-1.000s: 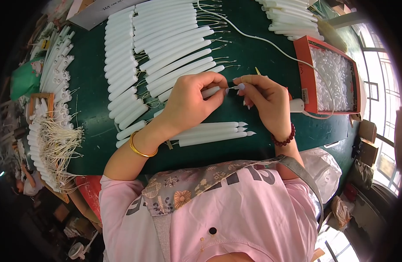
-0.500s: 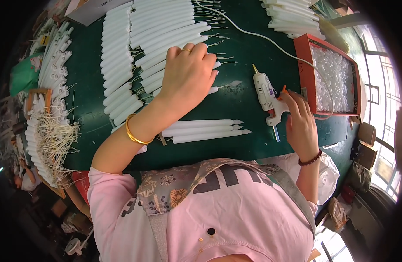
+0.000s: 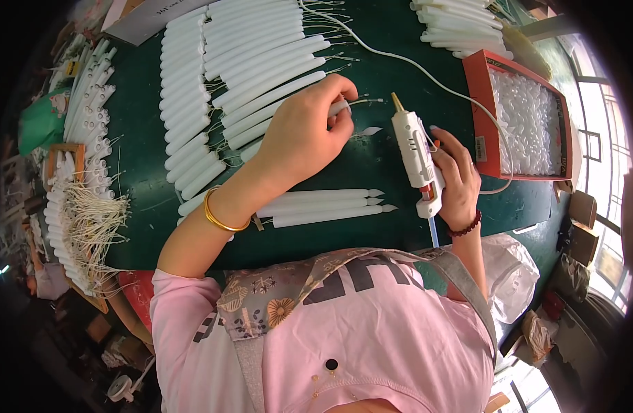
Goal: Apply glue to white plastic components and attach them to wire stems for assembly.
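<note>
Nearest, three finished white candles [image 3: 323, 206] lie on the green counter [image 3: 371, 162]; just beyond, the right hand [image 3: 457, 175] closes its grip around a white glue gun [image 3: 416, 155], while the left hand [image 3: 302, 134] pinches a wired candle [image 3: 344, 107]. Keeping the nozzle steady near that wire end would probably help; farther right, the red tray [image 3: 478, 110] holds white flame tips

- Pink short-sleeved top [image 3: 371, 344], dark block print across chest, small black button low on front.
- Grey strap [image 3: 468, 289] over right shoulder; floral patterned fabric panel [image 3: 261, 306] across upper chest.
- Left hand [image 3: 304, 134]: gold bangle [image 3: 220, 217] at wrist.
- Right hand [image 3: 457, 175]: dark red bead bracelet [image 3: 466, 227] at wrist.
</note>
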A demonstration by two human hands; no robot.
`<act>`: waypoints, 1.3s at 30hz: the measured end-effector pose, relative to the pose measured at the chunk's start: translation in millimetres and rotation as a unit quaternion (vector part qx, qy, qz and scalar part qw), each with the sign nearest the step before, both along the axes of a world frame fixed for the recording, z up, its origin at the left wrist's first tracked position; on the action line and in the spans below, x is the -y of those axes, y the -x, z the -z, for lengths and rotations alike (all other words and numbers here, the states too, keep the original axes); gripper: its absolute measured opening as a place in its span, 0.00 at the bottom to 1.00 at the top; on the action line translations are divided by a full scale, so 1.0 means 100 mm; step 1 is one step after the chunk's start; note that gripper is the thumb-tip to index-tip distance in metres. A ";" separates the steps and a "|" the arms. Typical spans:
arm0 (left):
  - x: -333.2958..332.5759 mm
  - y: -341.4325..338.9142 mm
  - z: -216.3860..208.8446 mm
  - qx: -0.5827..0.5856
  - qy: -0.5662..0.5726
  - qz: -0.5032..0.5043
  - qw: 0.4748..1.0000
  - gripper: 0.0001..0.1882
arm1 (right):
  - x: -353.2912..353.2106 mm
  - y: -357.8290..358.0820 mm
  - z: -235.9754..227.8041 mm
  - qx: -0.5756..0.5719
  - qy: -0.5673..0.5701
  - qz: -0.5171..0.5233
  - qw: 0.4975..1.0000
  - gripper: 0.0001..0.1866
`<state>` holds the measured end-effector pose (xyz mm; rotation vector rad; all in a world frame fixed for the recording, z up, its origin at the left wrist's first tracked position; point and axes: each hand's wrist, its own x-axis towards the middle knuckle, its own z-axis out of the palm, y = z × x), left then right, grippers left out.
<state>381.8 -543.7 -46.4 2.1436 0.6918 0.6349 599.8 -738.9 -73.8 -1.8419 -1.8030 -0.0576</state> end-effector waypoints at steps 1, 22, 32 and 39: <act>-0.02 0.01 0.02 0.020 0.032 -0.007 0.999 0.08 | -0.02 0.00 0.00 0.010 0.011 -0.013 1.000 0.21; -0.03 0.04 0.08 0.058 0.127 -0.010 0.990 0.05 | -0.03 0.02 0.00 0.022 0.050 -0.042 0.998 0.18; -0.03 0.05 0.07 0.056 0.136 -0.002 0.989 0.05 | -0.05 0.02 0.01 0.022 0.057 -0.042 0.997 0.19; -0.02 0.02 0.02 0.076 0.160 0.000 0.984 0.06 | 0.03 -0.05 -0.21 0.007 0.109 -0.035 0.993 0.22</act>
